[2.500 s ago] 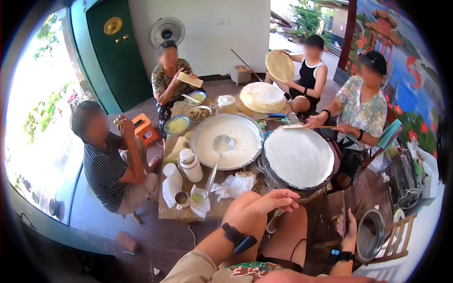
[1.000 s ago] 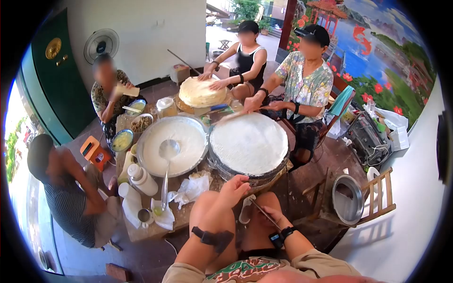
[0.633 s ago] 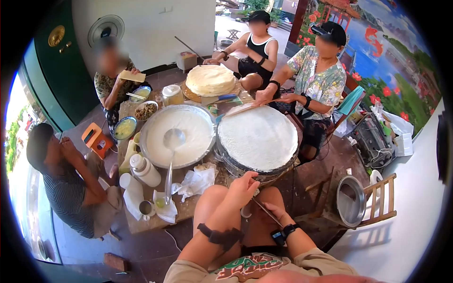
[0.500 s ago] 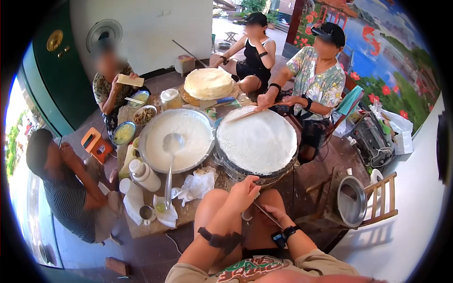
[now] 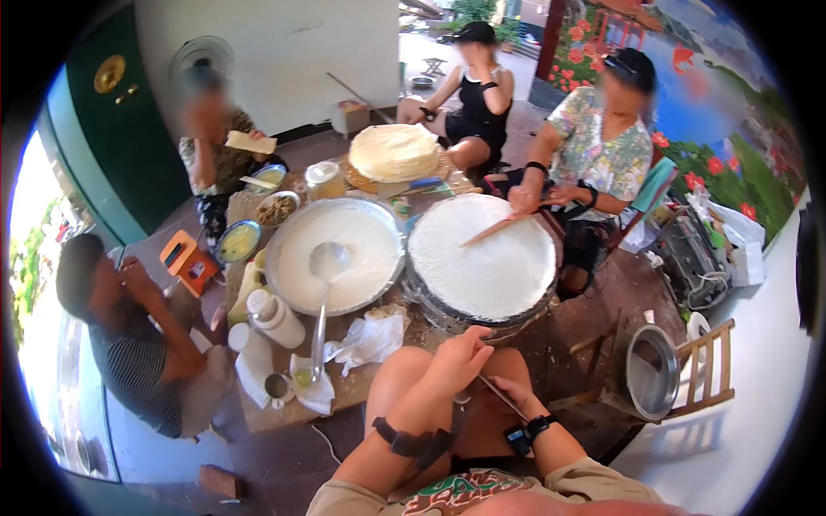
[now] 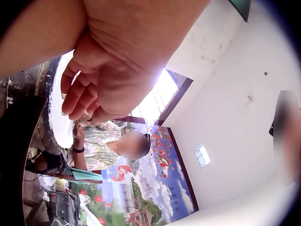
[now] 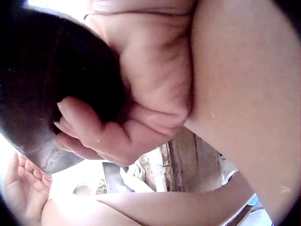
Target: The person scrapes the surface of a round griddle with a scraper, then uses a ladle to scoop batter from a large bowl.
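In the head view, my left hand hangs over my knees at the griddle's near edge, its fingers loosely bent; the left wrist view shows the hand holding nothing. My right hand rests near my right thigh and grips a thin dark tool. Up close in the right wrist view, the fingers curl round this tool, a broad dark flat piece. White batter covers the round griddle in front of me, where a person in a floral shirt holds a wooden spreader.
Left of the griddle stands a big batter basin with a ladle. Behind lies a stack of round sheets. White bottles, cups and crumpled paper sit nearer. A metal pot is at right; three other people sit around.
My right hand has come from the far right to my lap with the dark tool. The spreader has swept over the batter. The person in black has laid down a round sheet and raised a hand.
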`<state>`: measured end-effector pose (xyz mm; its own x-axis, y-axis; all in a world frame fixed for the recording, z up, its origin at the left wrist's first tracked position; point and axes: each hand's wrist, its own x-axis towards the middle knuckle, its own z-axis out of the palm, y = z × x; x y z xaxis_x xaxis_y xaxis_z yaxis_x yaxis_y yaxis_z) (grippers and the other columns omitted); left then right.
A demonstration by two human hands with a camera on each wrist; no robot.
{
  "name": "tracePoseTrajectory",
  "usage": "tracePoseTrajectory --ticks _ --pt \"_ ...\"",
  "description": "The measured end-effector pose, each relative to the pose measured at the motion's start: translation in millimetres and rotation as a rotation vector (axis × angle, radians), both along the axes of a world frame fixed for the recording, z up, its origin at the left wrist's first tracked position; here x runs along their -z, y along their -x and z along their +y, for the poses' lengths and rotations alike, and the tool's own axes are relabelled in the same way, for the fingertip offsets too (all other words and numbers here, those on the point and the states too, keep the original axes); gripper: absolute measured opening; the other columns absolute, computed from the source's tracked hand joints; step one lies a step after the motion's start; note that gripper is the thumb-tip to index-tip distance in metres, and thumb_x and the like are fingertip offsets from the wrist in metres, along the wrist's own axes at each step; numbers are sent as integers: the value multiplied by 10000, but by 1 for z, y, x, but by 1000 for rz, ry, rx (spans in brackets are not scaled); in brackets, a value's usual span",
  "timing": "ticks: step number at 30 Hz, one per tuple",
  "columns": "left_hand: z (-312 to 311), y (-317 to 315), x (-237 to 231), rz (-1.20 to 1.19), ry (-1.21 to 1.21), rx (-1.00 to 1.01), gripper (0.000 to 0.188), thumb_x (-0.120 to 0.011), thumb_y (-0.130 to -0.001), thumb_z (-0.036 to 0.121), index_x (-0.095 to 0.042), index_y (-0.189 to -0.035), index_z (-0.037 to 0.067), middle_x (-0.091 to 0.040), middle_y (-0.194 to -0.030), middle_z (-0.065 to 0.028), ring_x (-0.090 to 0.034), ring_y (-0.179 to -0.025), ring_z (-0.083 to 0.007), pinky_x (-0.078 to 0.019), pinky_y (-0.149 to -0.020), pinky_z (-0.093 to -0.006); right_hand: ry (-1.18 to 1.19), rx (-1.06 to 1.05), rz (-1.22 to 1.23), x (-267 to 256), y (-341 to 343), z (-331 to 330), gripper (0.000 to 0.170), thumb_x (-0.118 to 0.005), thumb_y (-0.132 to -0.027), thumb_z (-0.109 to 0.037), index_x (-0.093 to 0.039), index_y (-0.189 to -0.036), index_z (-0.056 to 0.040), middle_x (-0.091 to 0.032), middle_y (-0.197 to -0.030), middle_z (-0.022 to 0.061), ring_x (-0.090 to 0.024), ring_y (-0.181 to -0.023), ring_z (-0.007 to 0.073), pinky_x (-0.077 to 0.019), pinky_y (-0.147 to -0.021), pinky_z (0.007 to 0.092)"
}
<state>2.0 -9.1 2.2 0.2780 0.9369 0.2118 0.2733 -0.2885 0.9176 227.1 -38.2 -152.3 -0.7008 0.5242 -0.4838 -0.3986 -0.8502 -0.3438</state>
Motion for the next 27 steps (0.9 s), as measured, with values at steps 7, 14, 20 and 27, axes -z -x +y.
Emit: tracePoseTrajectory --ticks 7,14,20,27 --pt "-6 -4 -6 38 18 -8 317 -582 -853 144 -520 -1140 26 -645 -791 -131 -631 -723 -283 -488 -637 -356 -72 -50 4 -1 -1 3 422 -514 -907 -421 -546 -1158 -83 -524 -676 9 -454 -467 89 -350 -380 193" --pt "-12 -8 -9 33 8 -7 319 -583 -851 138 -520 -1141 20 -642 -769 -135 -626 -698 -289 -481 -615 -360 -109 124 -239 12 1 -2 420 -527 -900 -411 -557 -1151 -75 -563 -733 23 -509 -533 100 -385 -421 196" --pt "-16 -10 -13 35 -8 -12 326 -589 -844 119 -519 -1148 23 -645 -793 -131 -629 -696 -278 -488 -618 -353 0 76 -78 15 -7 -2 345 -567 -884 -371 -589 -1079 -87 -602 -739 47 -535 -519 115 -394 -401 198" --pt "-16 -18 -13 117 -46 13 284 -586 -830 111 -525 -1092 21 -643 -802 -148 -622 -758 -338 -489 -654 -402 -29 31 -6 -6 -5 -8 335 -616 -844 -376 -595 -1034 -100 -580 -681 11 -490 -472 100 -334 -374 192"
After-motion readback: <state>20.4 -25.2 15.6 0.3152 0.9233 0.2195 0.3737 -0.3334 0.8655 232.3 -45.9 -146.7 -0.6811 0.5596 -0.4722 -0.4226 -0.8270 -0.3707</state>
